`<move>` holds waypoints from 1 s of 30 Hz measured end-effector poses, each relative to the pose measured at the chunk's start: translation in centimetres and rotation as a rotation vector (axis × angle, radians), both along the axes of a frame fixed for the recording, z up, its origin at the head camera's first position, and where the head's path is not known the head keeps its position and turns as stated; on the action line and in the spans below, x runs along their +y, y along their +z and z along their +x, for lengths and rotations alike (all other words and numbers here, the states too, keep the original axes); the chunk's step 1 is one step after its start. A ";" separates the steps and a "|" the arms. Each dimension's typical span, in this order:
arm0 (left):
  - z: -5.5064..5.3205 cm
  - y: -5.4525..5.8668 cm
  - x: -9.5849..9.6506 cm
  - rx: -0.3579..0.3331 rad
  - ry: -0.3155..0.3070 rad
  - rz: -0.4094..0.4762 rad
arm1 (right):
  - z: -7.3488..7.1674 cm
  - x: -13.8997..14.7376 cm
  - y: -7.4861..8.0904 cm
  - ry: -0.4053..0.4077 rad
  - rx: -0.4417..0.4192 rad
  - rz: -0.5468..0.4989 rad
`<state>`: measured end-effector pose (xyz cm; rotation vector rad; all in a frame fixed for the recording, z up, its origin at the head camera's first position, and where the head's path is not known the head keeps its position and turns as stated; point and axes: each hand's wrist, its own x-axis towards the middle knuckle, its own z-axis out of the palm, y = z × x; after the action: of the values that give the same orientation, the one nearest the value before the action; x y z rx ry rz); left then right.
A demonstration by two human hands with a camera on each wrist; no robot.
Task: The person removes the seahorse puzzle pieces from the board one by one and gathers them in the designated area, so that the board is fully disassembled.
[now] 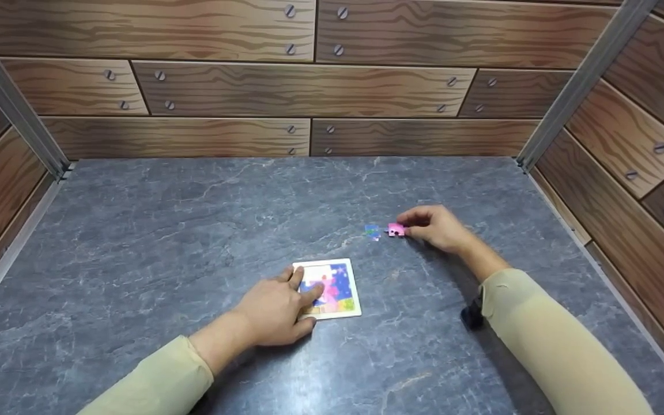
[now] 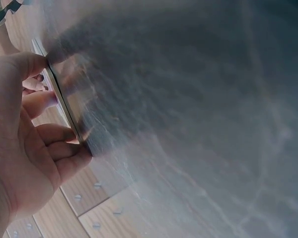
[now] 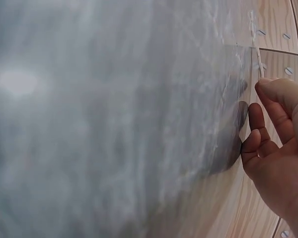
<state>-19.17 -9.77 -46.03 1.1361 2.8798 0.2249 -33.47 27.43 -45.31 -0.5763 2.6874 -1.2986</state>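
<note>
A small jigsaw puzzle in a white-edged tray (image 1: 357,288) lies flat on the table, its picture in blue, pink and yellow. A white patch without picture shows at its upper left. My left hand (image 1: 274,308) rests on the tray's left side, index finger over the picture, thumb at the near edge. In the left wrist view the left hand (image 2: 27,129) has its fingertips along the thin tray edge. Farther right, my right hand (image 1: 438,229) pinches a pink puzzle piece (image 1: 395,230) between thumb and finger, close over the table. A blue puzzle piece (image 1: 372,231) lies just left of it.
The grey marbled tabletop (image 1: 193,207) spreads around both hands. Wood-patterned walls (image 1: 303,92) with grey metal corner posts stand at the back and both sides. A small black device (image 1: 472,314) sits under the right wrist, beside the sleeve.
</note>
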 end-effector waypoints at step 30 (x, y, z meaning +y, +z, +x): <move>-0.1 -0.1 0.0 0.019 -0.005 -0.018 | 0.8 -0.1 1.0 0.005 -0.024 -0.003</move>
<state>-19.24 -9.72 -46.10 1.1488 2.8888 0.1885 -32.64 27.32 -44.30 -0.5641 2.6633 -1.2999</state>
